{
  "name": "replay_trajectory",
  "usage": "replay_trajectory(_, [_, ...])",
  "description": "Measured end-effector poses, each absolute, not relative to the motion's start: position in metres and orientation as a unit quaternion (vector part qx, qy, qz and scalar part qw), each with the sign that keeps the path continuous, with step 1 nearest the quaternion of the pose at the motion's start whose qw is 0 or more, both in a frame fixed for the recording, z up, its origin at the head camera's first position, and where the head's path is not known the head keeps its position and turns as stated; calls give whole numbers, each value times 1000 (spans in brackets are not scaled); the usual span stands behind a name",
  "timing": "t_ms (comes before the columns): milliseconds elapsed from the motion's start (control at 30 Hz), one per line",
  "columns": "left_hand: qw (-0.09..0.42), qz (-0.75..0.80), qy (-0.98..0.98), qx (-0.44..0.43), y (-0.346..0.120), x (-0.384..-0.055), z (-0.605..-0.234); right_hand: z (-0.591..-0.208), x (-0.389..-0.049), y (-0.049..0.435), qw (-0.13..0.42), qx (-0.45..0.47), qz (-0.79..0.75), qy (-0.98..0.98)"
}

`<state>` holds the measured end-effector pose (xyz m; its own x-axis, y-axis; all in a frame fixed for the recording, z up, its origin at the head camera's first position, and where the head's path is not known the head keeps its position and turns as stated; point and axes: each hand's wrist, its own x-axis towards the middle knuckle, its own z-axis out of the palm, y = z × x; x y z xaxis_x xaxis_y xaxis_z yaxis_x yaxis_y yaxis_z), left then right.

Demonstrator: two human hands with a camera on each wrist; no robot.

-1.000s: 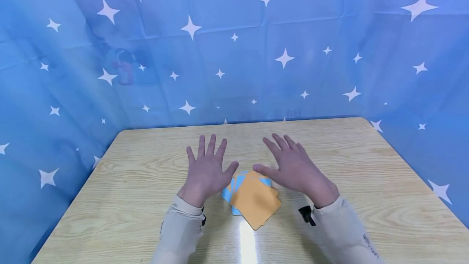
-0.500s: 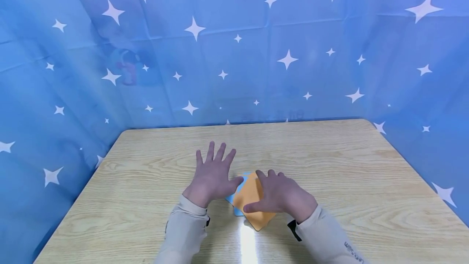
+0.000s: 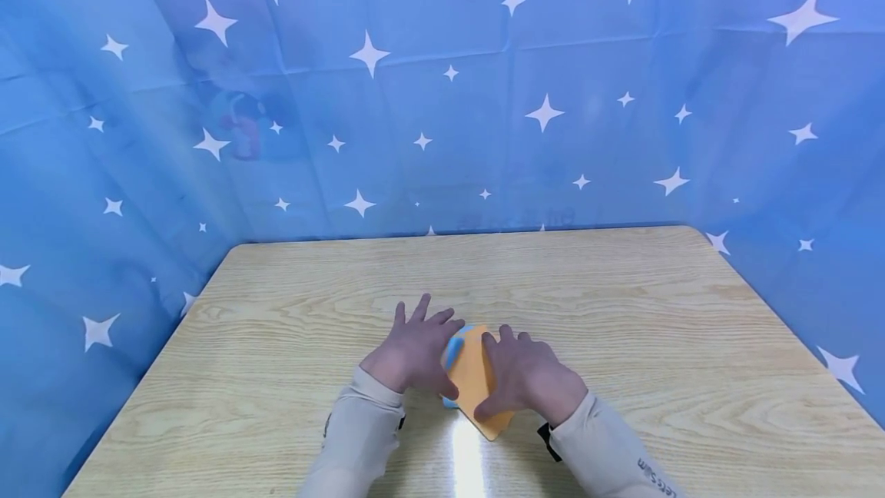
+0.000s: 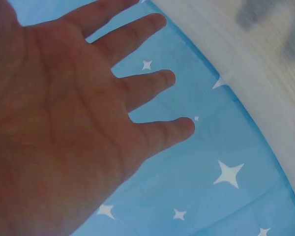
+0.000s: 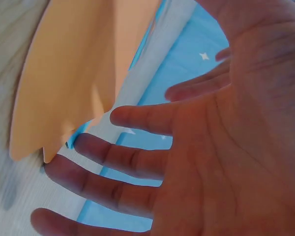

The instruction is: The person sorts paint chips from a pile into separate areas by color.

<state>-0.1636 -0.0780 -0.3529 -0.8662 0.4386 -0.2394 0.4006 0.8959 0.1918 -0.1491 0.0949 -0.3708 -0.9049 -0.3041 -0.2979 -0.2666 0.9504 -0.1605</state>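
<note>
A small pile of orange cards and blue cards with rounded corners lies fanned on the wooden table. On the pile's left side, my left hand is spread, its thumb overlapping the pile's left edge in the head view. The left wrist view shows that palm bare, fingers apart. Over the pile's right side is my right hand, thumb and fingers parted. In the right wrist view its fingertips are right at the edge of the orange cards. Part of the pile is hidden beneath the hands.
The light wooden table has rounded far corners. Behind it and at both sides hangs a blue curtain with white stars. A bright light reflection falls on the table in front of the pile.
My right hand has come left and nearer to me, over the pile's right side. My left hand has moved right and nearer to me, up to the pile's left side.
</note>
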Motion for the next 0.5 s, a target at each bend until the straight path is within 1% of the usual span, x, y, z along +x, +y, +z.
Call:
replay_trajectory(300, [139,30,964,223,-60,-161,-368,-374,-152,94,148,-194,-62,968])
replay_trajectory(500, [154,30,962,223,-54,-161,-376,-376,-156,96,153,-206,-84,963])
